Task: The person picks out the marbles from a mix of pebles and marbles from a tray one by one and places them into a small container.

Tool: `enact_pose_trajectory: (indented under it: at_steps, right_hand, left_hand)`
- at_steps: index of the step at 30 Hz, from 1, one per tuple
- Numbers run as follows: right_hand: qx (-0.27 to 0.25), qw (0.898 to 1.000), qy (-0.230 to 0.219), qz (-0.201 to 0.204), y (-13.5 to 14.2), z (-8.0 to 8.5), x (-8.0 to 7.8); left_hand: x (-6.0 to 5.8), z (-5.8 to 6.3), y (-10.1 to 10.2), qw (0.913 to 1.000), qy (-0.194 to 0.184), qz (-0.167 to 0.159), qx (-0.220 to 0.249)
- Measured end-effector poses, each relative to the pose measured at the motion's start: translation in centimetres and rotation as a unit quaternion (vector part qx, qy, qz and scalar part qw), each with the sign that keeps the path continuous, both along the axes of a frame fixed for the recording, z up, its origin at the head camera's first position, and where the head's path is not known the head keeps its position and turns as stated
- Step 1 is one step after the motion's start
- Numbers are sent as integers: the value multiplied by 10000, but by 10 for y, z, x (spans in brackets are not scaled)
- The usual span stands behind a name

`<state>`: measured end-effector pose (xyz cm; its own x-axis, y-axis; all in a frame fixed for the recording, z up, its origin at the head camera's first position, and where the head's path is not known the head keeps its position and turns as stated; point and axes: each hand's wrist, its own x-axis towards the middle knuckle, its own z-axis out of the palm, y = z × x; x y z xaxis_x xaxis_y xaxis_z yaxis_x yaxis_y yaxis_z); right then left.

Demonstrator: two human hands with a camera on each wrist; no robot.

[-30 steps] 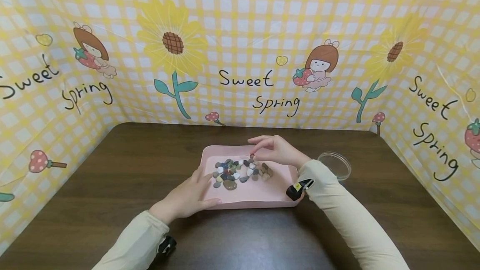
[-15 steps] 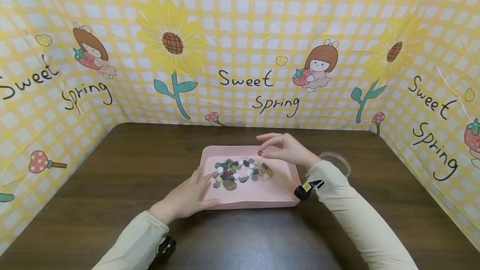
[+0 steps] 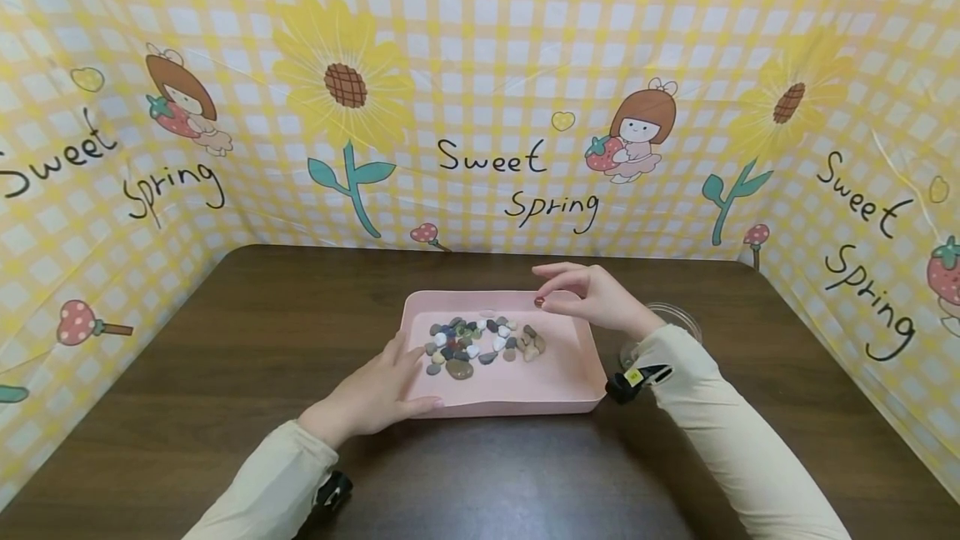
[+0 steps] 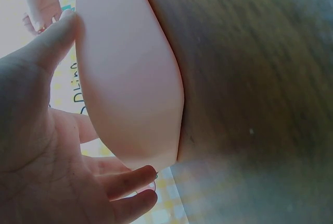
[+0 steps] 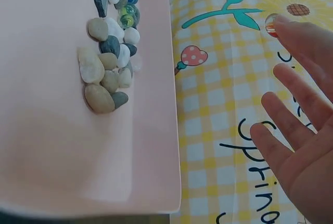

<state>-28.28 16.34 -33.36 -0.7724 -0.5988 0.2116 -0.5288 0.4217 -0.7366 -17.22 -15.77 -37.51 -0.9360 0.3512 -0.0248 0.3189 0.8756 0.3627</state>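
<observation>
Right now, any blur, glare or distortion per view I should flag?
Head view: sharp and evenly lit, wide-angle bend at the backdrop edges, the marble tiny between the right hand's fingers. Left wrist view: soft and washed out, the tray wall overexposed, the left hand dim in the foreground. Right wrist view: pebbles crisp, the near fingers slightly soft.

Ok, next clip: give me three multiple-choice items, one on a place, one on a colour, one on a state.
1. Where does the clear dish sit?
A. on the table right of the tray
B. inside the tray
C. in the left hand

2. What colour is the tray?
A. blue
B. pink
C. green

3. What does the right hand do?
A. lies flat
B. pinches a marble
C. grips the dish

Answers: 1 A, it stands beside the tray. 2 B, pink in every view. 3 B, marble at its fingertips, above the tray.
</observation>
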Motion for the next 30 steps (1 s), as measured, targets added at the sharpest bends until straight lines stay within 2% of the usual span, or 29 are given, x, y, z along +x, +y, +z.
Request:
enact_pose_trajectory:
  at_steps: [16, 30]
  right_hand:
    - [-135, 9989, -186, -409, 24, 10, 11]
    - [-209, 9966, -347, -719, 44, 4, 21]
  left_hand:
    - [-1, 0, 0, 9998, -186, 67, -48]
    - [0, -1, 0, 9998, -163, 65, -46]
